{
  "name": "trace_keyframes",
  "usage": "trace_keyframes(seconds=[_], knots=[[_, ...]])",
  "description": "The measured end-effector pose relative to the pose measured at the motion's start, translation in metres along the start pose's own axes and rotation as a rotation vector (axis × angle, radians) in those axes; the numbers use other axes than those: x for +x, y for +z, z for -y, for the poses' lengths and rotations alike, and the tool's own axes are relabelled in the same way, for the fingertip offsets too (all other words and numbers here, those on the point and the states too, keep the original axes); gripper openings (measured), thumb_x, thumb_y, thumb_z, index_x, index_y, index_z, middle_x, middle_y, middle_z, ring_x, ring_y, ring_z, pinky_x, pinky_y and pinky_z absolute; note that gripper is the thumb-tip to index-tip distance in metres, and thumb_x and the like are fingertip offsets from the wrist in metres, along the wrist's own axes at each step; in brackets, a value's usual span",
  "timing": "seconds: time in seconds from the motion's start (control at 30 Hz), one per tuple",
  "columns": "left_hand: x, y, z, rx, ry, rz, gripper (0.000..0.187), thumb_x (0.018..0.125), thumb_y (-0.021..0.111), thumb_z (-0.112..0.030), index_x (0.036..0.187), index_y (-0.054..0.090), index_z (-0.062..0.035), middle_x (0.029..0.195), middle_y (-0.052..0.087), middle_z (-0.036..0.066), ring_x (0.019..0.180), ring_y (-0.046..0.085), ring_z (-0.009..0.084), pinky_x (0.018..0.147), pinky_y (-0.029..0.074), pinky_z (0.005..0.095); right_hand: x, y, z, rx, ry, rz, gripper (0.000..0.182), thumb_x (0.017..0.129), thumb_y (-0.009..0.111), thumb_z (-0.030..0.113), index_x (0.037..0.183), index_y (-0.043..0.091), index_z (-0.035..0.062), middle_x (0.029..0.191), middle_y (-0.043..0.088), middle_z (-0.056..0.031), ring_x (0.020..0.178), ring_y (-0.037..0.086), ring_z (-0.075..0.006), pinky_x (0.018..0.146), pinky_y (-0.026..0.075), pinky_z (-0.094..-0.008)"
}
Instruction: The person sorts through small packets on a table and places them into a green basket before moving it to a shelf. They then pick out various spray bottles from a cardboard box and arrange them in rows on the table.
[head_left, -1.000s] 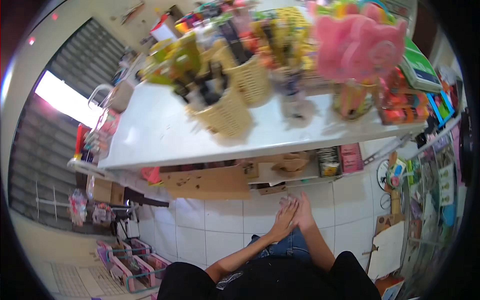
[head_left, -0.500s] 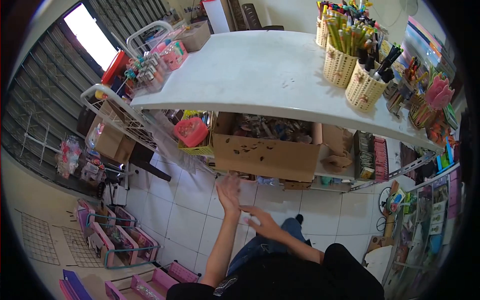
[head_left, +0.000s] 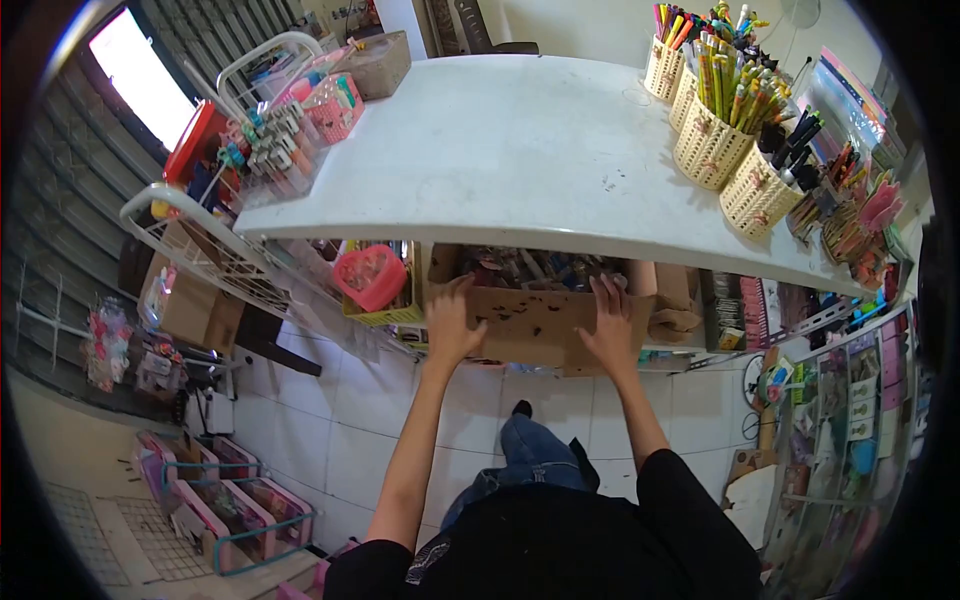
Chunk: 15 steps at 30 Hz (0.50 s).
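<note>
A brown cardboard box (head_left: 530,320) full of small items sits on the shelf under the white table (head_left: 520,150). My left hand (head_left: 450,320) grips the box's left front corner, fingers over the top edge. My right hand (head_left: 610,325) grips the right front side the same way. Both arms reach forward from my dark-shirted body, and one knee in jeans (head_left: 530,450) shows below.
Wicker baskets of pens (head_left: 735,130) stand at the table's far right. A pink container (head_left: 370,275) sits on the shelf left of the box. A wire rack with bottles (head_left: 255,150) stands at the left. Pink trays (head_left: 230,495) lie on the tiled floor.
Both hands rose from in front of my lap to the box and closed on its front edge. The view has shifted left and down toward the shelf.
</note>
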<state>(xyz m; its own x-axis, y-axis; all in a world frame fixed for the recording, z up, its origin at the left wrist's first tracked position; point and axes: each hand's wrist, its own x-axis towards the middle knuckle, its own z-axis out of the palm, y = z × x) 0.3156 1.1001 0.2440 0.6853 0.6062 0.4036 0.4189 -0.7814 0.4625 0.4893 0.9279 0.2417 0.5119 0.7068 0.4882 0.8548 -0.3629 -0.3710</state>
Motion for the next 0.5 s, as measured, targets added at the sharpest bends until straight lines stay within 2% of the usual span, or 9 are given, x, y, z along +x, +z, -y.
trace_keyframes(seconds=[0.03,0.1,0.13,0.2,0.27,0.33,0.37,0.43,0.5], knots=[[0.007,0.002,0.011,0.014,0.015,0.007,0.064,0.052,0.065,-0.012,0.110,0.039,-0.0064,0.110,0.042,0.009,0.103,0.039,0.0269,0.090,0.027,0.0401,0.004,0.011,-0.008,0.011,0.013,-0.012,0.059,0.057,0.064,0.014,0.111,0.040,0.0084,0.111,0.040,-0.0132,0.105,0.037,-0.0276,0.090,0.026,-0.0423],[0.022,0.019,0.038,0.251,0.291,0.078,0.069,0.049,0.067,-0.018,0.111,0.040,-0.0072,0.107,0.044,0.010,0.103,0.039,0.0264,0.084,0.031,0.0414,0.015,0.036,-0.021,-0.248,0.013,0.337,0.045,0.055,0.064,0.015,0.097,0.050,0.0095,0.101,0.050,-0.0117,0.096,0.047,-0.0229,0.081,0.035,-0.0393],[0.028,0.029,0.052,0.363,0.363,0.102,0.070,0.048,0.067,-0.018,0.113,0.040,-0.0090,0.096,0.050,0.008,0.095,0.045,0.0243,0.083,0.033,0.0383,0.024,0.041,-0.017,-0.241,0.020,0.332,0.045,0.055,0.064,0.015,0.097,0.050,0.0095,0.101,0.050,-0.0117,0.096,0.047,-0.0229,0.081,0.035,-0.0393],[0.033,0.045,0.070,0.353,0.343,0.148,0.066,0.048,0.067,-0.018,0.109,0.042,-0.0093,0.090,0.051,0.007,0.089,0.048,0.0232,0.079,0.035,0.0367,0.043,0.053,-0.013,-0.445,0.070,0.648,0.025,0.057,0.062,0.015,0.081,0.057,0.0105,0.085,0.057,-0.0093,0.081,0.056,-0.0204,0.071,0.040,-0.0374],[0.021,0.055,0.082,0.322,0.310,0.211,0.062,0.048,0.067,-0.018,0.105,0.045,-0.0095,0.083,0.052,0.006,0.082,0.051,0.0221,0.076,0.037,0.0351,0.040,0.063,-0.023,-0.454,-0.029,0.625,0.019,0.060,0.059,0.014,0.078,0.058,0.0109,0.078,0.058,-0.0091,0.075,0.057,-0.0211,0.067,0.041,-0.0370],[0.016,0.047,0.076,0.251,0.354,0.116,0.046,0.048,0.067,-0.018,0.090,0.051,-0.0095,0.073,0.052,0.005,0.071,0.053,0.0207,0.068,0.039,0.0330,0.031,0.059,-0.022,-0.466,-0.158,0.573,0.014,0.064,0.054,0.011,0.076,0.059,0.0111,0.064,0.057,-0.0083,0.067,0.058,-0.0225,0.063,0.042,-0.0354],[0.012,0.045,0.073,0.233,0.351,0.118,0.046,0.048,0.067,-0.018,0.090,0.051,-0.0095,0.073,0.052,0.005,0.071,0.053,0.0207,0.068,0.039,0.0330,0.028,0.057,-0.020,-0.480,-0.154,0.585,0.014,0.064,0.054,0.011,0.076,0.059,0.0111,0.064,0.057,-0.0083,0.067,0.058,-0.0225,0.063,0.042,-0.0354],[0.005,0.041,0.070,0.228,0.331,0.102,0.032,0.049,0.067,-0.017,0.075,0.051,-0.0096,0.070,0.052,0.005,0.071,0.053,0.0207,0.063,0.038,0.0333,0.021,0.050,-0.016,-0.447,-0.178,0.495,0.021,0.061,0.056,0.008,0.079,0.062,0.0176,0.071,0.059,-0.0035,0.077,0.055,-0.0258,0.068,0.041,-0.0384],[-0.007,0.033,0.066,0.207,0.334,0.142,0.030,0.049,0.066,-0.017,0.074,0.051,-0.0099,0.068,0.051,0.004,0.069,0.053,0.0202,0.062,0.038,0.0327,0.008,0.049,-0.015,-0.407,-0.150,0.488,0.022,0.060,0.057,0.010,0.079,0.062,0.0173,0.070,0.059,-0.0033,0.075,0.055,-0.0247,0.067,0.042,-0.0365]])
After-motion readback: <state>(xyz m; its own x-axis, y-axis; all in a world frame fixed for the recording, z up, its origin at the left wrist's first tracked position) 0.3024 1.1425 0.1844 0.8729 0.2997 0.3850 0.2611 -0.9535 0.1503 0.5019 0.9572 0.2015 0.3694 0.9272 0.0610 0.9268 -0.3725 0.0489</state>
